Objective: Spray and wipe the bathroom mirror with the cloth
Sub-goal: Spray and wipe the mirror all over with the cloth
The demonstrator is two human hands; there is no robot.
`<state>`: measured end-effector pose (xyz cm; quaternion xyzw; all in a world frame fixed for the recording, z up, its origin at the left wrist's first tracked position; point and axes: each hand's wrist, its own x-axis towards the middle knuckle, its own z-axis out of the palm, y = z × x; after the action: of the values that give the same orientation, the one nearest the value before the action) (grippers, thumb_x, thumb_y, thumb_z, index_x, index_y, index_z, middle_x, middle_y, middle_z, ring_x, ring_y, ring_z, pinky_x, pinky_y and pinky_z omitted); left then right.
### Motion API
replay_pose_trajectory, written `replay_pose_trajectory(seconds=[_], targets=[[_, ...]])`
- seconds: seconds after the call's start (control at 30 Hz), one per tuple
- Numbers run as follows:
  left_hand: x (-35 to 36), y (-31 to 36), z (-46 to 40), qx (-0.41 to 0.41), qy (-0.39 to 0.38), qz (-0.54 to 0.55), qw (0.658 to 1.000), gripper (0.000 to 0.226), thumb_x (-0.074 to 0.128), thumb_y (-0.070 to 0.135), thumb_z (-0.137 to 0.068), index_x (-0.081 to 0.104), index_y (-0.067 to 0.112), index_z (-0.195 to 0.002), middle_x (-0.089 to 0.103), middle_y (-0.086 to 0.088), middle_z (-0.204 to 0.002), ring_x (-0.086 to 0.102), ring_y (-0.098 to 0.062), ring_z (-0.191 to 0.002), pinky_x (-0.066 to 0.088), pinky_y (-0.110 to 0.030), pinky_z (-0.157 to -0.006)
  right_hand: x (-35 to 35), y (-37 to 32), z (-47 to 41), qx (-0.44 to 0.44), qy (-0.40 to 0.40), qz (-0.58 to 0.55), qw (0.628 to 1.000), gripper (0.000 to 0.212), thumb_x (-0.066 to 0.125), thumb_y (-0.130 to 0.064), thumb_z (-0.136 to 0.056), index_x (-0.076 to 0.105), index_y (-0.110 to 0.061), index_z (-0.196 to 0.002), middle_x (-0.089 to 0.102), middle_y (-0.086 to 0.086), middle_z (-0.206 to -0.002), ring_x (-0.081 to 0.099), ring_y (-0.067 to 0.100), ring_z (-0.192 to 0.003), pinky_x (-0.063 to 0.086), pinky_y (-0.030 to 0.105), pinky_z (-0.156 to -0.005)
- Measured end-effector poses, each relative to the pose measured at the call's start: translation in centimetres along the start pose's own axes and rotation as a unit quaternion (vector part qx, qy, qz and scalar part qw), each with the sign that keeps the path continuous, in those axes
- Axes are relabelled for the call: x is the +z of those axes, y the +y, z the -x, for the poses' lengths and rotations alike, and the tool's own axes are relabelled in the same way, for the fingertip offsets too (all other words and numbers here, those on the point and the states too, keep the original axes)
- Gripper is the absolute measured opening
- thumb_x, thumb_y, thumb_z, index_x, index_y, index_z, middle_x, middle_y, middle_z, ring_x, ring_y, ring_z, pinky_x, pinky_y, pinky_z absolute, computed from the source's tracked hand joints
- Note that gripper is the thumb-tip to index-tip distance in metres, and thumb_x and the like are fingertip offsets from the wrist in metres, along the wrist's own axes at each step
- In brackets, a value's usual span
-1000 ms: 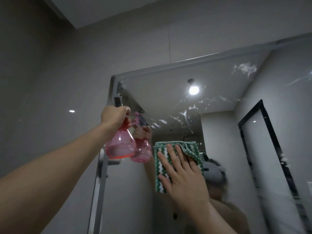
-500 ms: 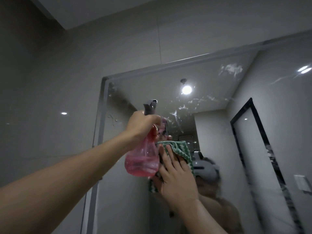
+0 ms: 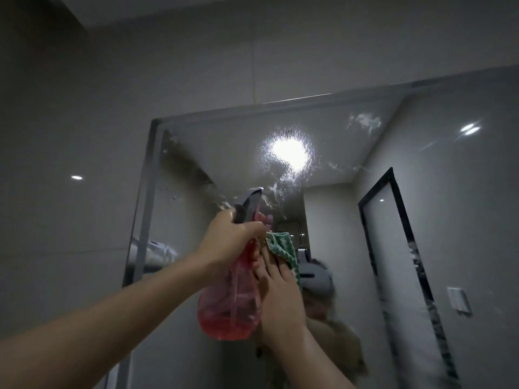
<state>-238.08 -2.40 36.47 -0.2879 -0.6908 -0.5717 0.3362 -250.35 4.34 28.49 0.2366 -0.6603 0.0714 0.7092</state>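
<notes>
At center frame, the left hand [image 3: 229,240] clenches the pink spray bottle [image 3: 230,304], apparently misting the mirror [image 3: 224,153]; the right hand [image 3: 278,290] presses the green cloth [image 3: 282,245] flat, fingers straight. Wiping the upper-center droplets comes next.

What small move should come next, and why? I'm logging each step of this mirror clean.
Probably slide the right hand and its green cloth up onto the fresh spray patch. Droplets sit on the mirror above the cloth, unwiped, while the left hand grips the pink spray bottle.
</notes>
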Motion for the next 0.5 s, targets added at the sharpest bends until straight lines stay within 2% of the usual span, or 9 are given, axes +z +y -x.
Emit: replay_pose_trajectory(seconds=[0.1, 0.13, 0.23, 0.3, 0.37, 0.43, 0.5], targets=[[-1.3, -0.8, 1.1, -0.006, 0.006, 0.005, 1.0, 0.02, 0.049, -0.013, -0.083, 0.053, 0.0, -0.068, 0.04, -0.01, -0.044, 0.037, -0.017, -0.031, 0.036, -0.019, -0.035, 0.4, 0.1, 0.3, -0.012, -0.024, 0.004, 1.0, 0.059, 0.037, -0.039, -0.078, 0.057, -0.018, -0.129, 0.054, 0.006, -0.137, 0.051, 0.023, -0.124, 0.036, 0.035, -0.09], [-2.0, -1.3, 1.4, -0.005, 0.011, -0.003, 1.0, 0.019, 0.051, -0.011, -0.082, 0.053, 0.0, -0.067, 0.04, -0.011, -0.044, 0.038, -0.018, -0.032, 0.036, -0.02, -0.036, 0.4, 0.0, 0.4, -0.013, -0.033, 0.009, 0.999, 0.056, 0.037, -0.039, -0.082, 0.057, -0.02, -0.13, 0.049, 0.006, -0.142, 0.049, 0.023, -0.127, 0.036, 0.035, -0.09], [-4.1, -2.8, 2.5, -0.006, 0.026, -0.036, 0.999, 0.028, 0.059, -0.003, -0.077, 0.058, 0.01, -0.052, 0.044, -0.011, -0.042, 0.042, -0.022, -0.04, 0.039, -0.026, -0.042, 0.3, -0.2, 0.6, 0.005, -0.056, 0.017, 0.998, 0.058, 0.034, -0.046, -0.09, 0.042, -0.025, -0.142, 0.036, 0.003, -0.151, 0.033, 0.021, -0.138, 0.047, 0.034, -0.091], [-5.2, -3.8, 3.4, -0.02, 0.041, -0.02, 0.999, 0.02, 0.056, -0.007, -0.079, 0.063, 0.006, -0.066, 0.045, -0.009, -0.041, 0.042, -0.023, -0.04, 0.039, -0.027, -0.041, 0.2, -0.5, 0.9, 0.015, -0.064, 0.019, 0.998, 0.059, 0.033, -0.048, -0.091, 0.04, -0.025, -0.145, 0.034, 0.003, -0.152, 0.028, 0.022, -0.139, 0.047, 0.033, -0.092], [-6.0, -4.7, 4.5, -0.032, 0.054, -0.007, 0.998, 0.007, 0.057, -0.008, -0.078, 0.06, -0.005, -0.084, 0.045, -0.008, -0.041, 0.043, -0.022, -0.038, 0.039, -0.027, -0.04, 0.3, -1.0, 1.5, 0.02, -0.069, 0.029, 0.997, 0.06, 0.033, -0.047, -0.092, 0.036, -0.024, -0.147, 0.03, 0.004, -0.154, 0.024, 0.022, -0.141, 0.035, 0.035, -0.1], [-6.7, -5.9, 5.5, -0.033, 0.05, -0.019, 0.998, 0.025, 0.063, 0.004, -0.067, 0.06, -0.01, -0.087, 0.046, -0.01, -0.041, 0.043, -0.023, -0.038, 0.04, -0.029, -0.044, 0.5, -1.7, 2.3, 0.031, -0.082, 0.03, 0.996, 0.061, 0.033, -0.047, -0.093, 0.03, -0.024, -0.149, 0.026, 0.005, -0.156, 0.022, 0.022, -0.142, 0.026, 0.035, -0.103], [-7.2, -6.7, 6.8, -0.043, 0.05, -0.022, 0.998, 0.038, 0.062, 0.014, -0.055, 0.061, -0.012, -0.083, 0.046, -0.011, -0.04, 0.043, -0.023, -0.038, 0.04, -0.032, -0.048, 0.8, -2.5, 3.4, 0.042, -0.091, 0.033, 0.994, 0.061, 0.032, -0.047, -0.093, 0.027, -0.024, -0.149, 0.025, 0.004, -0.156, 0.023, 0.022, -0.143, 0.032, 0.035, -0.102]])
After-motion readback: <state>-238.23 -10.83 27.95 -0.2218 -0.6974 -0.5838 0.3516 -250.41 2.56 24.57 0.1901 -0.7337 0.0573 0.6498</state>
